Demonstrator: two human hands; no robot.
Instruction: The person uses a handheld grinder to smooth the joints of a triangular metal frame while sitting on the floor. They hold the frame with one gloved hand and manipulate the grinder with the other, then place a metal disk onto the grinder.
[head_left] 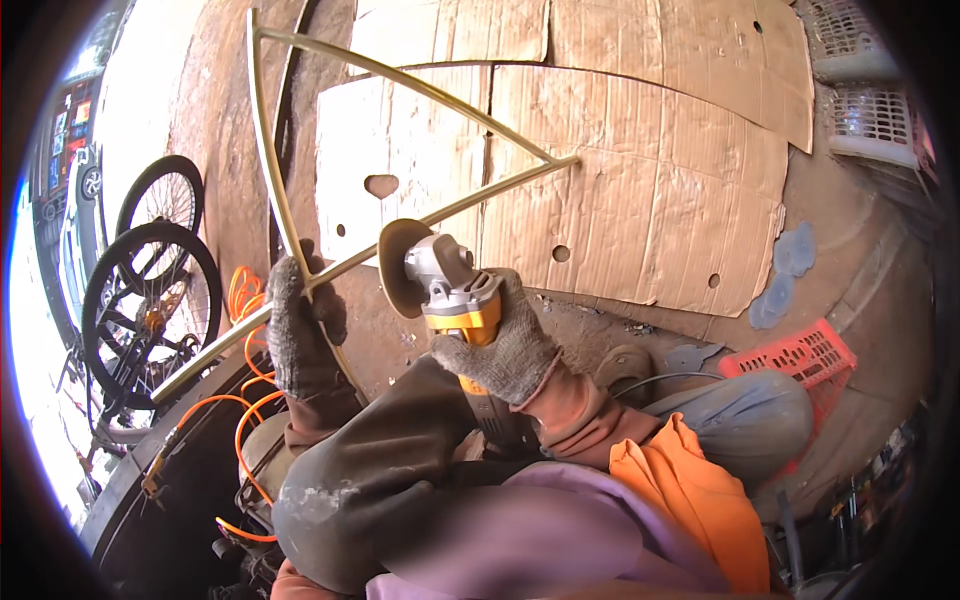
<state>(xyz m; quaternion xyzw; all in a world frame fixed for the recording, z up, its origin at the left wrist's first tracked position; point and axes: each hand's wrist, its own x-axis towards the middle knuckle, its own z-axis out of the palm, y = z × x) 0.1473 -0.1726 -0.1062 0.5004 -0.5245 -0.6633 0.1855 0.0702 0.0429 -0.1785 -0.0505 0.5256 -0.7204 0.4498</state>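
Observation:
In a grey work glove, my right hand (505, 355) is wrapped round the yellow and black body of an angle grinder (462, 290). Its round disc (403, 268) faces left, close to one bar of a metal frame. That frame (400, 80) is made of brass-coloured bars joined into a triangle, with ends running past the corners. My left hand (300, 325), gloved too, grips the frame at its near corner, where two bars cross. Part of the fingers lies behind the bars. Whether the disc touches metal I cannot tell.
Flattened cardboard sheets (620, 200) cover the floor ahead. Bicycle wheels (150, 310) stand at the left, near an orange cable (240, 420). A red plastic crate (795, 355) lies at the right, with white crates (870, 125) beyond it. My bent knees are close below the grinder.

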